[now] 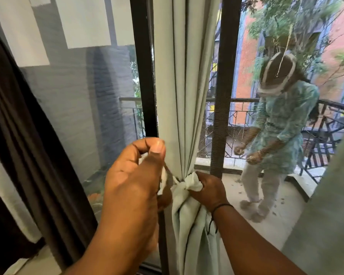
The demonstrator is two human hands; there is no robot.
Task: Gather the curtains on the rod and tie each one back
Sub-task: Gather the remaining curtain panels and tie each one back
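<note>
A pale green curtain (184, 86) hangs gathered in front of the window's dark frame. A white cloth tie (184, 185) is wrapped round it at waist height and cinches the folds. My left hand (135, 175) is raised close to the camera and pinches one end of the tie between thumb and forefinger, pulling it up and left. My right hand (209, 188) grips the other end of the tie at the curtain's right side, right next to the knot.
A dark brown curtain (28, 145) hangs at the left. Another pale curtain edge (330, 205) shows at the far right. The black window frame (144, 76) stands behind. The glass reflects a person in a patterned tunic (282, 126). A balcony railing lies outside.
</note>
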